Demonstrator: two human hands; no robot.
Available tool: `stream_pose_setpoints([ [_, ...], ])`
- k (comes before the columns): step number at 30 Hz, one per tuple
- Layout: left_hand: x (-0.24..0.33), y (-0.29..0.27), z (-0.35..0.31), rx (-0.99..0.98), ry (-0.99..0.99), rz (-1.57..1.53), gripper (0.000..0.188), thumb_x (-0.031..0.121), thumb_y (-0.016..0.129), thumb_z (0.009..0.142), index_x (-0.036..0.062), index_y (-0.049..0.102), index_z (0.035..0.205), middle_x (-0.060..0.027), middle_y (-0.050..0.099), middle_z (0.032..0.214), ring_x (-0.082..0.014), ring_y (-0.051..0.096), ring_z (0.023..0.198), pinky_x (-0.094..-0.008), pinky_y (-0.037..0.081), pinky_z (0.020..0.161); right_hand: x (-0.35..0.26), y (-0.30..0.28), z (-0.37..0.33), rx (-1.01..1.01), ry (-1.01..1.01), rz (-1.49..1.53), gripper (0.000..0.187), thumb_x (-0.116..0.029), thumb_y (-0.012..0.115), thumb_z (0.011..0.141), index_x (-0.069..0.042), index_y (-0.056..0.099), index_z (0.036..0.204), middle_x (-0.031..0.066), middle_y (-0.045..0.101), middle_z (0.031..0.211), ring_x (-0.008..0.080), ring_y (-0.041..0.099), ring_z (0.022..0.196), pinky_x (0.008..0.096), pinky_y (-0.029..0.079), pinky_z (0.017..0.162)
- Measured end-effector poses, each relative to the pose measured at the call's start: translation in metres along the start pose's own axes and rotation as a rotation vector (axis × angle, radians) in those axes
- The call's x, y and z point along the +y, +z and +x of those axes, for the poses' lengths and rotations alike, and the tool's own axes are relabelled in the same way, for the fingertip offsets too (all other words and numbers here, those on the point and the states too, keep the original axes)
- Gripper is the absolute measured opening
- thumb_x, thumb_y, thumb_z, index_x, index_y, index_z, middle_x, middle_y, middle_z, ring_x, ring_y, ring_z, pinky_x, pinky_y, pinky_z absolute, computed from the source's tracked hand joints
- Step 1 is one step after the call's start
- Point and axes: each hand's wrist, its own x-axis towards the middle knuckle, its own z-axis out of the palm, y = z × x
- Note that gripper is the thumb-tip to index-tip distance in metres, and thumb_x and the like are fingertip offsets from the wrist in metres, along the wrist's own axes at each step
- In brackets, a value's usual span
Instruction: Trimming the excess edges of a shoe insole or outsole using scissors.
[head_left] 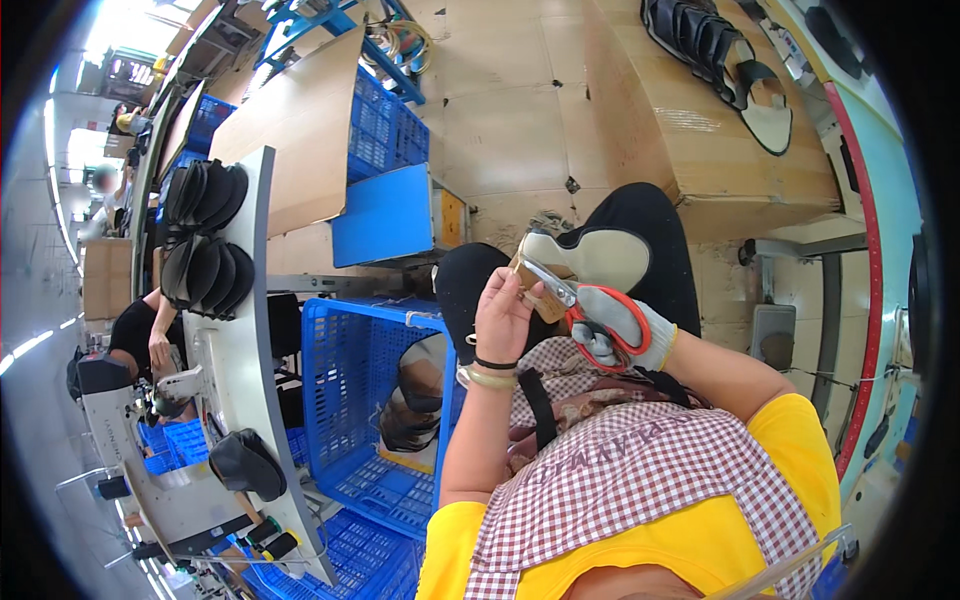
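Observation:
My right hand [596, 338], in a grey work glove, grips red-handled scissors [636, 338] by their loops. The metal blades point up and left toward my bare left hand [501, 306]. Its fingers pinch a brown edge of a shoe upper [541, 300] beside the blade tips. A cream, sole-shaped bottom [612, 259] of that shoe upper lies over my dark-trousered knees. Whether the blades are closed on any material is too small to tell.
A blue plastic crate [330, 400] with dark shoe pieces stands at my left. Beyond it, a bench [258, 215] carries stacked black shoe parts [206, 196] and a sewing machine [105, 400]; another person works there. A cardboard box [650, 110] at far right bears shoe uppers [690, 45].

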Motion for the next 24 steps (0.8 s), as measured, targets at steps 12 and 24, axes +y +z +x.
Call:
stream_pose_setpoints([
  [12, -0.041, 0.023, -0.018, -0.09, 0.152, -0.156, 0.01, 0.016, 0.05, 0.097, 0.0062, 0.052, 0.099, -0.0107, 0.059, 0.114, -0.0258, 0.055, 0.108, -0.044, 0.04, 0.101, 0.034, 0.006, -0.006, -0.031, -0.173, 0.098, 0.036, -0.044, 0.054, 0.093, -0.014, 0.055, 0.113, 0.0021, 0.061, 0.077, 0.0111, 0.056, 0.056, 0.0216, 0.044, 0.046],
  [24, -0.074, 0.041, -0.035, -0.21, -0.08, -0.195, 0.003, 0.01, 0.05, 0.096, 0.0085, 0.052, 0.097, -0.0024, 0.059, 0.102, -0.0154, 0.055, 0.098, -0.0333, 0.041, 0.091, 0.036, 0.0, -0.048, 0.099, -0.129, 0.258, 0.041, -0.053, 0.05, 0.092, -0.012, 0.053, 0.095, 0.0013, 0.057, 0.072, 0.0093, 0.053, 0.054, 0.0218, 0.043, 0.045],
])
